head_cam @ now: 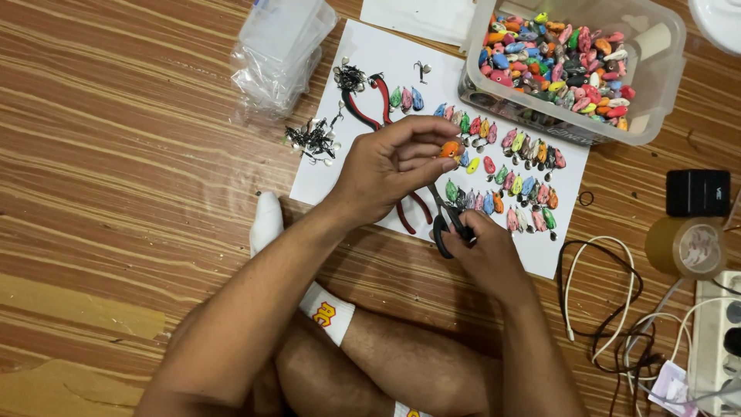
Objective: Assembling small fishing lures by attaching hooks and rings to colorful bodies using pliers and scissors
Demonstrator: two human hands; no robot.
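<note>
My left hand pinches a small orange lure body between fingertips and thumb, above a white paper sheet. My right hand grips black-handled pliers whose tip points up toward the orange piece. Rows of small coloured lure bodies lie on the paper just right of my hands. Red-handled pliers lie on the paper, partly hidden under my left hand.
A clear plastic tub full of coloured lure bodies stands at the back right. Piles of small metal hooks and clear bags lie at the left. Tape roll, black box, cables and power strip sit right. My crossed legs are below.
</note>
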